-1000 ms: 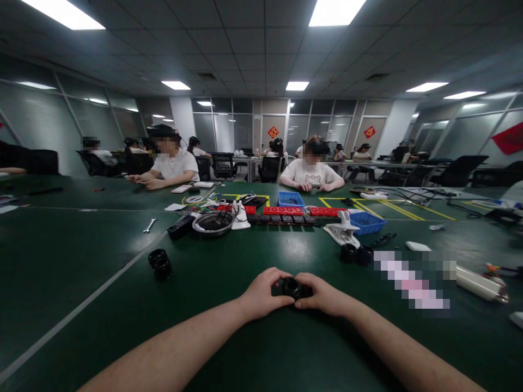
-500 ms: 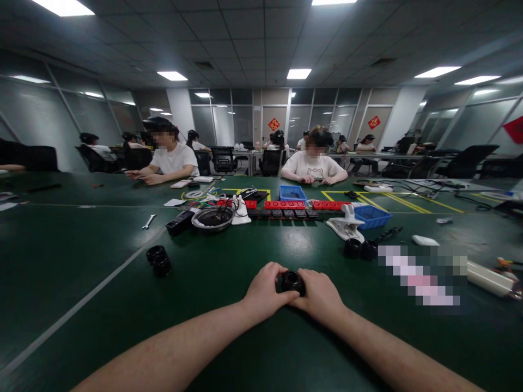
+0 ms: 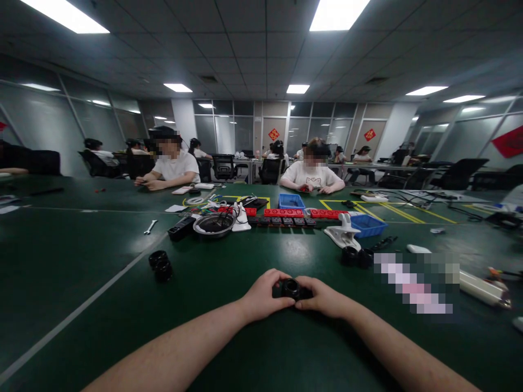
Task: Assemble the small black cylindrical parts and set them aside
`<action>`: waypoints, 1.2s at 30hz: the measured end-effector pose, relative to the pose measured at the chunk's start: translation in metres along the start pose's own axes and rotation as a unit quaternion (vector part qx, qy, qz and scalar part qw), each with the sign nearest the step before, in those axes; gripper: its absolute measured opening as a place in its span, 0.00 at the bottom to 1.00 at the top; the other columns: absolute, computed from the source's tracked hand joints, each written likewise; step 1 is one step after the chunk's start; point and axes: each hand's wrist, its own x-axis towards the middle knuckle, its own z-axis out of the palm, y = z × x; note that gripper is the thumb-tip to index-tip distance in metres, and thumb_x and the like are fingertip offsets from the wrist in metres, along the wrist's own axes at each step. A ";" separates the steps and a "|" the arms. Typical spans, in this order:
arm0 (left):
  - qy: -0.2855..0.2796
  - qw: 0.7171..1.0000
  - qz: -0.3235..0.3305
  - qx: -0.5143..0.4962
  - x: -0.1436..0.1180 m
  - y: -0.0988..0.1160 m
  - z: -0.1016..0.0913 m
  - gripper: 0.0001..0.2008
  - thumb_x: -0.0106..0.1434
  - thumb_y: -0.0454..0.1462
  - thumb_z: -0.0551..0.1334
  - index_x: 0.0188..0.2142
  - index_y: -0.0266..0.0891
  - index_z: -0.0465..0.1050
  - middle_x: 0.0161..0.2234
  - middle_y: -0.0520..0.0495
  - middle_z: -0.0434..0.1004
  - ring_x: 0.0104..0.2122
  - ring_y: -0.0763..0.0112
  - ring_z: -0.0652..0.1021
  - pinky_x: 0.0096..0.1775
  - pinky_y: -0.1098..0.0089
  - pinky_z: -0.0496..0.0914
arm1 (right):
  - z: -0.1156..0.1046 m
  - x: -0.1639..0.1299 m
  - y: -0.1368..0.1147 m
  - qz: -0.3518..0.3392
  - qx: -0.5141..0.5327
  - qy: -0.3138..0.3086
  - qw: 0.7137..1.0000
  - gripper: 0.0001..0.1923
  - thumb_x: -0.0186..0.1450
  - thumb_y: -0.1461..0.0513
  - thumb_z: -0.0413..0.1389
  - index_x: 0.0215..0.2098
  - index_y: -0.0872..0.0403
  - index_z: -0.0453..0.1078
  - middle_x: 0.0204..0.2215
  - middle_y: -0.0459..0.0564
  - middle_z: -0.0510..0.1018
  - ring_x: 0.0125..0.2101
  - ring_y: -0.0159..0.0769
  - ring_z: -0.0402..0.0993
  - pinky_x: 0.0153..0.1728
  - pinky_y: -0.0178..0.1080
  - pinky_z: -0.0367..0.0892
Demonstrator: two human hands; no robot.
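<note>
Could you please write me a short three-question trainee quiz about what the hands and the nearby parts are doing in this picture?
1. True or false: both the left hand and the right hand grip the small black round part.
2. Which lies left of the hands? A) two stacked black rings B) white clamp C) blue tray
3. Fill in: the table surface is dark ____.

Key: 1 true; 2 A; 3 green.

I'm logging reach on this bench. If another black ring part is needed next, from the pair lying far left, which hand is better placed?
Probably the left hand. It grips the small black part on the side facing the black ring pair; the right hand would have to cross over.
</note>
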 end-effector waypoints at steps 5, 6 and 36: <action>0.004 1.000 -0.014 0.000 -0.001 -0.001 0.001 0.18 0.47 0.40 0.63 0.38 0.40 0.65 0.35 0.50 0.64 0.32 0.70 0.67 0.33 0.72 0.62 | 0.006 0.001 0.002 0.022 0.002 0.031 0.999 0.16 0.49 0.61 0.58 0.35 0.58 0.65 0.30 0.46 0.69 0.32 0.35 0.65 0.32 0.35 0.60; 0.007 1.000 -0.021 0.001 -0.001 -0.001 0.001 0.18 0.47 0.40 0.63 0.38 0.39 0.65 0.35 0.50 0.64 0.32 0.70 0.67 0.33 0.72 0.62 | 0.008 0.002 0.003 0.029 -0.004 0.038 0.999 0.16 0.49 0.60 0.58 0.34 0.58 0.65 0.29 0.45 0.69 0.31 0.34 0.64 0.30 0.34 0.60; 0.017 1.000 0.000 0.015 -0.002 0.003 0.002 0.22 0.49 0.40 0.61 0.45 0.42 0.63 0.36 0.49 0.64 0.34 0.69 0.68 0.34 0.71 0.64 | 0.004 0.000 -0.001 -0.033 -0.066 0.027 0.997 0.15 0.53 0.60 0.55 0.38 0.56 0.65 0.33 0.47 0.68 0.33 0.35 0.64 0.33 0.35 0.59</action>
